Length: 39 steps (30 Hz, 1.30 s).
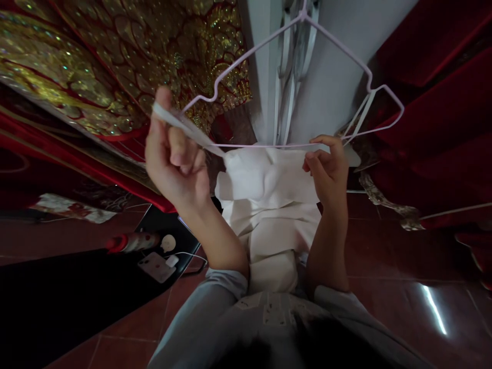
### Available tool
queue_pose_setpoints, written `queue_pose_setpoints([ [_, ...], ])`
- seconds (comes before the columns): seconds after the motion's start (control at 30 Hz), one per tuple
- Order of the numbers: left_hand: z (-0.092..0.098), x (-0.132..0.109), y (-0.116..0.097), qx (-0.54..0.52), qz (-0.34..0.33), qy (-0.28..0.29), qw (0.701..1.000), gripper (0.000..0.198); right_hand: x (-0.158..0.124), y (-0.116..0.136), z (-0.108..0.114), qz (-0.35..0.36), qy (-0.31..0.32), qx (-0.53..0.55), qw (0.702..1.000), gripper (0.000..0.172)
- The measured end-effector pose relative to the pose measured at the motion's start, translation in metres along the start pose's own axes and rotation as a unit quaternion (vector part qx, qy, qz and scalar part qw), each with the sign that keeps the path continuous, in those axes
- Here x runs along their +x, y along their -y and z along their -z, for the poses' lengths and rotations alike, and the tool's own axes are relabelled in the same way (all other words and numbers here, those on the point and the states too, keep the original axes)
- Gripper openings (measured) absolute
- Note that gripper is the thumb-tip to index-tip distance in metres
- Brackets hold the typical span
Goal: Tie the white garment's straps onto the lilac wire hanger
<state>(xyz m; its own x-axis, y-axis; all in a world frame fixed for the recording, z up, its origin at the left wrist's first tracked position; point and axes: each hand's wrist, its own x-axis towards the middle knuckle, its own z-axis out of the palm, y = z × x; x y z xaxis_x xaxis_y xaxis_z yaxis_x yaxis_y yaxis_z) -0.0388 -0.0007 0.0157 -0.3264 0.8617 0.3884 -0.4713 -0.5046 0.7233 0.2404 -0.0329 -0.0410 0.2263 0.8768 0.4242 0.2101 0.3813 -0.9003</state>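
A pale pink hanger (303, 17) hangs in front of me, with a white strapped garment (265, 179) below its bottom bar. My left hand (180, 159) is raised at the hanger's left end, fingers curled. A thin white strap (192, 132) loops over its raised index finger and runs down to the garment's top edge. At the right end of the hanger, another white strap (363, 113) lies in the notch. My right hand (328, 169) is at the bottom bar near this strap, its fingers bent round the bar. The garment's lower part falls in folds between my forearms.
Red and gold sequined fabric (126, 51) hangs at the left, dark red cloth (442, 92) at the right. Behind the hanger are metal handles (284, 87). On a black table (77, 297) at lower left lie a phone (156, 267), a red-capped bottle (132, 242) and a white cable.
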Motion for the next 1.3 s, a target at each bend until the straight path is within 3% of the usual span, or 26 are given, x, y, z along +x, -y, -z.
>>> queue_pose_setpoints([
  [0.1,0.009,-0.001,0.010,0.031,-0.071,-0.133,0.988,0.023,0.000,-0.001,0.002,-0.007,0.003,-0.001,1.000,0.035],
  [0.17,0.012,-0.007,0.020,0.075,-0.076,-0.168,0.980,0.017,0.000,-0.001,0.003,-0.004,0.007,0.002,1.000,0.032],
  [0.23,0.009,-0.016,0.028,0.108,-0.036,-0.136,0.984,0.023,0.000,-0.001,0.003,0.001,0.012,0.011,1.000,0.028],
  [0.3,0.002,-0.023,0.033,0.112,0.003,-0.086,0.990,0.041,0.001,-0.001,0.001,0.006,0.021,0.019,1.000,0.026],
  [0.37,-0.009,-0.028,0.033,0.090,0.002,-0.084,0.992,0.053,0.001,0.000,-0.002,0.017,0.018,0.027,0.999,0.028],
  [0.53,-0.024,-0.029,0.030,0.048,0.020,-0.138,0.989,0.069,0.010,0.004,0.004,0.045,-0.167,0.096,0.980,0.032],
  [0.57,-0.024,-0.028,0.031,0.042,0.026,-0.138,0.989,0.070,0.014,0.007,0.008,0.027,-0.171,0.098,0.980,0.030],
  [0.67,-0.020,-0.027,0.036,0.036,0.032,-0.129,0.990,0.071,0.032,0.020,0.023,-0.022,-0.106,0.084,0.991,0.024],
  [0.73,-0.016,-0.026,0.040,0.040,0.026,-0.122,0.991,0.071,0.047,0.027,0.035,-0.011,-0.093,0.104,0.990,0.020],
  [0.8,-0.011,-0.025,0.043,0.042,0.020,-0.113,0.993,0.072,0.061,0.029,0.048,0.018,-0.089,0.128,0.988,0.030],
  [0.9,-0.003,-0.024,0.045,0.031,0.034,-0.090,0.995,0.071,0.073,0.015,0.069,0.058,-0.086,0.124,0.987,0.053],
  [1.0,0.001,-0.024,0.046,0.014,0.045,-0.065,0.997,0.070,0.066,-0.012,0.079,0.103,-0.171,0.143,0.969,0.041],
  [1.1,-0.004,-0.026,0.049,0.015,0.027,-0.067,0.997,0.068,0.044,-0.029,0.066,0.120,-0.237,0.137,0.954,0.026],
  [1.17,-0.008,-0.029,0.051,0.022,0.025,-0.075,0.997,0.063,0.030,-0.027,0.049,0.100,-0.201,0.108,0.968,0.026],
  [1.3,-0.009,-0.033,0.052,0.052,0.028,-0.074,0.996,0.053,0.023,-0.006,0.019,0.030,-0.027,0.040,0.998,0.030],
])
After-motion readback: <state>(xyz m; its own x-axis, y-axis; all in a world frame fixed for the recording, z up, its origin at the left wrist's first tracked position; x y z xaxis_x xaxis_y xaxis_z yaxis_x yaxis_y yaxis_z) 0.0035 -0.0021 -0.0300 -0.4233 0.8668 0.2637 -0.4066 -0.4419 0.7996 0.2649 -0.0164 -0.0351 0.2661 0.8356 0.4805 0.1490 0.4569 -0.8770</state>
